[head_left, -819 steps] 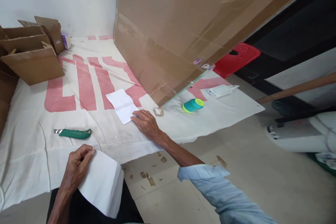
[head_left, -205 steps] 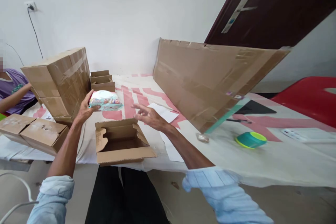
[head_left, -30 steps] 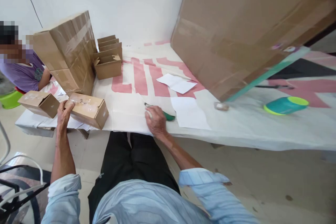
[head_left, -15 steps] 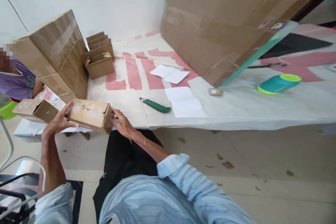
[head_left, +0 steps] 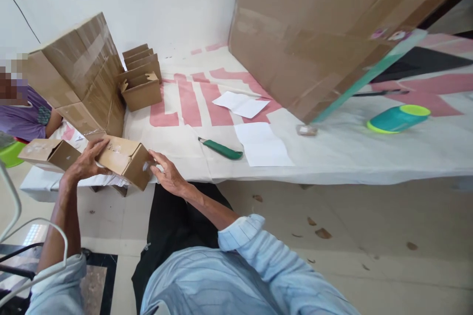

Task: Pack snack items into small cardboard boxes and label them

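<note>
A small taped cardboard box (head_left: pixel 123 158) is held over the table's front edge, tilted with its end face toward my right side. My left hand (head_left: pixel 87 161) grips its left end, fingers on top and thumb along the near side. At the box's right end, my right hand (head_left: pixel 167 172) has its fingers stretched out, their tips at or just off the taped end face. Left of my left hand sits a second small cardboard box (head_left: pixel 51 153). A green utility knife (head_left: pixel 220 148) lies on the cloth to the right.
Tall cardboard cartons (head_left: pixel 84 74) and open small boxes (head_left: pixel 142 89) stand at the back left. White paper sheets (head_left: pixel 263 144), a large carton (head_left: pixel 318 34) and a teal cup (head_left: pixel 399 119) are to the right. A person in purple (head_left: pixel 24 115) is at far left.
The held box has turned, so its right end face shows more. My right hand has shifted slightly left, its fingers straighter; my left hand has moved further over the top.
</note>
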Tool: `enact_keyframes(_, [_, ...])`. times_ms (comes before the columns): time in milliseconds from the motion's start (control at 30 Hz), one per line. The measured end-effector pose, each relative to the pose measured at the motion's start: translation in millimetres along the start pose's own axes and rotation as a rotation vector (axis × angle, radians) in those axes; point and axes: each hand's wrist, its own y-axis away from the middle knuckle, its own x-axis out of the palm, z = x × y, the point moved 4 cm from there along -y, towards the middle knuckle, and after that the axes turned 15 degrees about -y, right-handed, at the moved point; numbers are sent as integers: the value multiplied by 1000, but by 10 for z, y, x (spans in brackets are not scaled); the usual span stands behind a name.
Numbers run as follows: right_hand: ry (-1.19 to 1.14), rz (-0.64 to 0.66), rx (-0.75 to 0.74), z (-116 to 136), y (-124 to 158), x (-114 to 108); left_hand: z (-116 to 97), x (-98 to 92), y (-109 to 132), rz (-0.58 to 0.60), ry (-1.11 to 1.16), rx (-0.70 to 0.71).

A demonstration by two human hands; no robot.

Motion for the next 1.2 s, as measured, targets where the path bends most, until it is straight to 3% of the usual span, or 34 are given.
enact_keyframes(100, [34,19,-49,92,-148,17,-42,-74,-22,31,-114,-48])
enact_keyframes(267, [119,52,-141,279,-325,49,-279,-161,-12,8,-120,100])
enact_keyframes(500, [124,47,-141,352,-357,72,-187,-252,16,-25,-45,206])
enact_keyframes(633, [152,57,-165,427,-450,108,-302,-335,33,-13,-117,239])
enact_keyframes(767, [162,69,-193,497,-448,138,-419,-411,79,-81,-116,304])
enact_keyframes(1033, [213,-131,-313,858,-231,1,-556,-518,205,-142,3,291])
enact_keyframes(1200, [261,-172,-365,1033,-181,-123,-695,-474,206,-163,92,276])
